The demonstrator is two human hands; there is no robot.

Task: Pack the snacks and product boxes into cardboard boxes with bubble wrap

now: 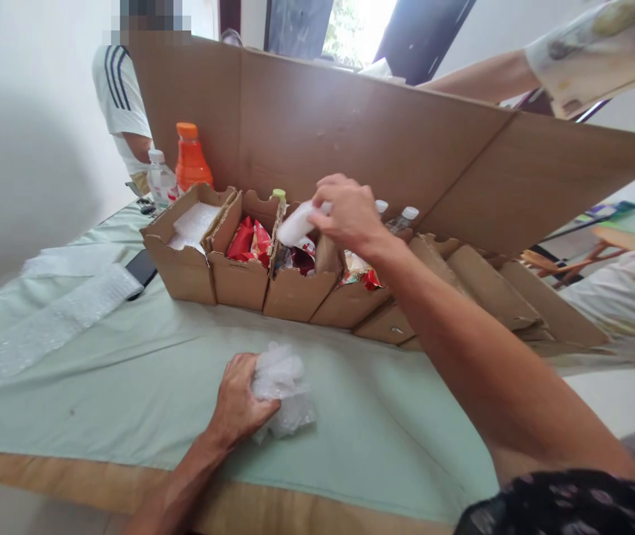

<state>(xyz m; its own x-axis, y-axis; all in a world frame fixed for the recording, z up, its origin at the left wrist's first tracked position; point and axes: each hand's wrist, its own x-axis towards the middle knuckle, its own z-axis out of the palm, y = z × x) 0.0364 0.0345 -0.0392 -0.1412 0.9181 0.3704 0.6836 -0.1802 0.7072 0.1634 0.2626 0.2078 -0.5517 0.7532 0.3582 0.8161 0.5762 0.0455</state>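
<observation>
My right hand (347, 214) is closed around a white bottle-shaped object (296, 224), held tilted over the third of a row of small open cardboard boxes (293, 293). My left hand (238, 401) rests on the pale green tablecloth (128, 386) near the front edge, its fingers gripping a crumpled wad of clear bubble wrap (284, 390). The boxes hold red snack packets (250, 241), white padding (194, 223) and small bottles (403, 218).
A large cardboard sheet (350, 141) stands behind the boxes, with another person's arm (484, 78) reaching over it at the top right. An orange bottle (190, 160) and a clear bottle (160, 178) stand at the back left, by a person in a white shirt (119, 104). Bubble wrap strips (61, 316) and a black phone (142, 271) lie at the left.
</observation>
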